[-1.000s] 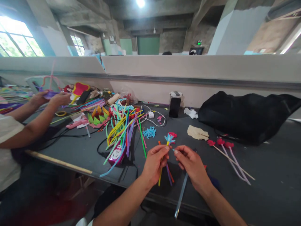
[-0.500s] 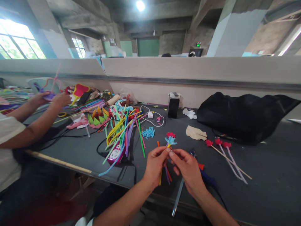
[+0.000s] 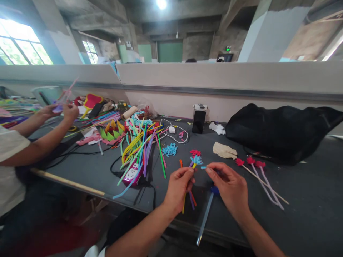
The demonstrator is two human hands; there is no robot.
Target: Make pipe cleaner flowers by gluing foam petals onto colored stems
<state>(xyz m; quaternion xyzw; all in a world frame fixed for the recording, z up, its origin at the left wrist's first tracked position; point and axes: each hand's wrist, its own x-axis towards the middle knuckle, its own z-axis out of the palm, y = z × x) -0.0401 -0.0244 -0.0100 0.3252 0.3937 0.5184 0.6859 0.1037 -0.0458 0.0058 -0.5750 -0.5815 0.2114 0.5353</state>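
My left hand (image 3: pixel 179 188) is closed round a small bundle of coloured pipe cleaners (image 3: pixel 190 199), whose top ends in a light blue tuft (image 3: pixel 196 160). My right hand (image 3: pixel 230 188) pinches a short light blue piece (image 3: pixel 203 167) just right of that tuft, a little apart from it. A blue-grey stick (image 3: pixel 205 218) runs down from under my right hand past the front edge of the dark table (image 3: pixel 308 214). A red tuft (image 3: pixel 195 152) lies on the table just behind the blue one.
A heap of coloured pipe cleaners (image 3: pixel 139 146) lies to the left, with blue bits (image 3: pixel 169 150), a white charger cable (image 3: pixel 174 132) and a phone (image 3: pixel 198 122) behind. Three red-tipped sticks (image 3: pixel 261 176) and a black bag (image 3: pixel 281 130) are right. Another person's hands (image 3: pixel 61 111) work at far left.
My right hand was touching the tuft half a second ago; it has drawn away to the right, now holding a short blue piece. The person at left has raised their hands slightly.
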